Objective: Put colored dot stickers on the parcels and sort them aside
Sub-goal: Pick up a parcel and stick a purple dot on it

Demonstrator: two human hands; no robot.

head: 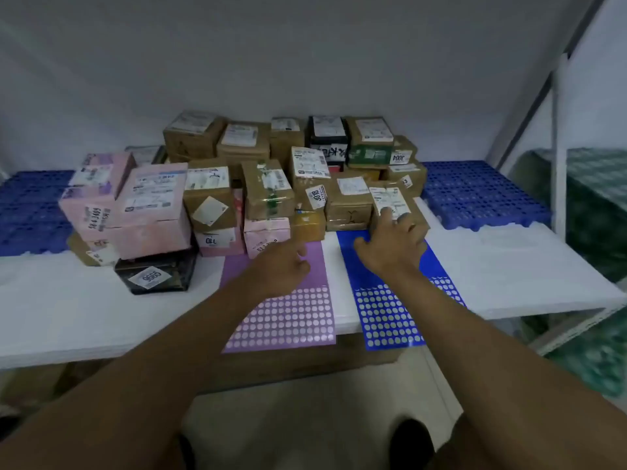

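The right hand [390,245] reaches forward with its fingers spread and fairly straight, fingertips resting on the white shipping label on top of a small brown parcel [407,212]; it presses rather than grips. Under its palm lies a blue sticker sheet [390,317], its near half showing rows of pale round dots. Just left of those fingers, the left hand [285,266] hovers over a purple sticker sheet [288,320], fingers loosely curled with the forefinger extended toward the boxes; it holds nothing that can be seen.

Beyond both sets of fingertips sits the pile of parcels [264,184], brown and pink cartons stacked unevenly, with a black box [156,273] at the far left. They stand on a white board [509,262] laid over blue plastic pallets [481,195].

Likely risks: the touched parcel sits at the front corner of the pile, beside other boxes, so dragging it out could tip its neighbours. Pressing the palm on the blue sheet may lift or crease stickers. The purple sheet overhangs the board's front edge and could slide off if nudged.

Readable writing: "9565" on the black box, "3018" on a tag left of the right fingers, "3004" farther back, and "110", upside down, on a pink box. The finer label print is too blurred to read.
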